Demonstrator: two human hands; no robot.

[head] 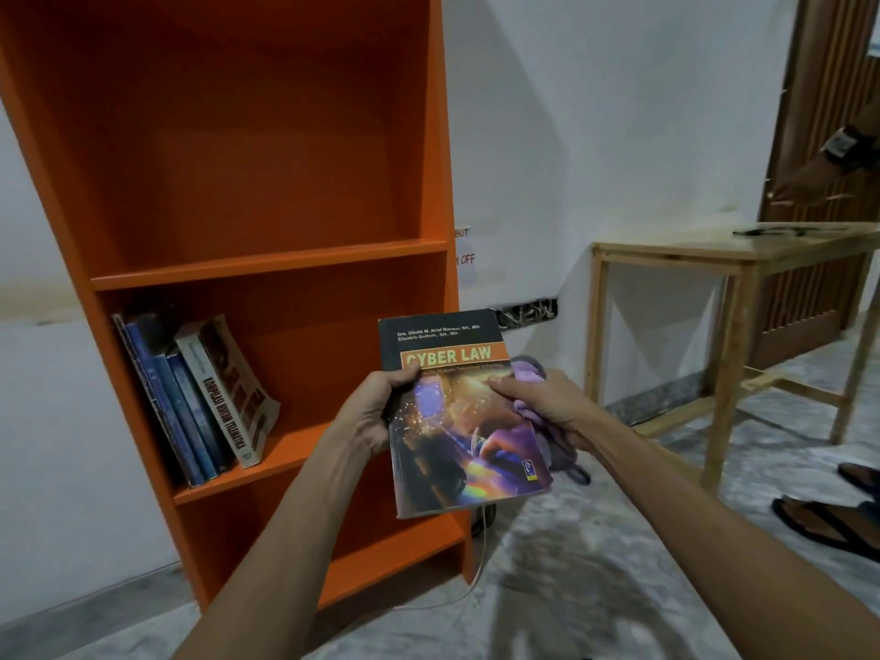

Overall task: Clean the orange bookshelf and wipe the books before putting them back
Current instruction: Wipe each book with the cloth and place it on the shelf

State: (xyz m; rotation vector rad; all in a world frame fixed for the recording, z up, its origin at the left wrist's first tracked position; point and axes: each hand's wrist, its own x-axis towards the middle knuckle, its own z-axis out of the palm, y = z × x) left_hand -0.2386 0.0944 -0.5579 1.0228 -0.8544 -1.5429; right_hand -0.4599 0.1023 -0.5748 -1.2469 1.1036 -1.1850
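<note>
Left hand point(369, 412) grips book point(457, 421) edge, right hand point(543, 402) clutches purple cloth point(528, 373) partly hidden behind cover, subtitle blurred, shelf point(266, 264) top cut off

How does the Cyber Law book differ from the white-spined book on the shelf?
The Cyber Law book is off the shelf, gripped by the left hand and the right hand, cover toward the camera; the white-spined book stands on the orange bookshelf, leaning on blue books, spine outward. Both carry printed titles.
</note>
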